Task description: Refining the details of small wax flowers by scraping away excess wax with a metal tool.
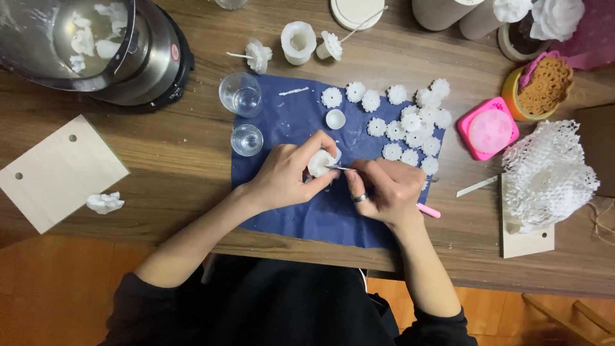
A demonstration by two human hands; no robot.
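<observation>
Head view: small white wax piece (319, 162) half hidden inside curled fingers of left hand (286, 176), gripped over blue cloth (301, 211). Right hand (386, 190) closed around thin metal blade (339, 167), tip touching the wax; pink handle end (428, 211) poking out behind the palm, middle of tool covered. Just beyond right hand, cluster of white, scalloped wax flowers (410, 125). Beyond left hand, two clear glass cups (241, 93). Far left, shiny pot (90, 45), cut off by frame edge, on wooden table (186, 160).
</observation>
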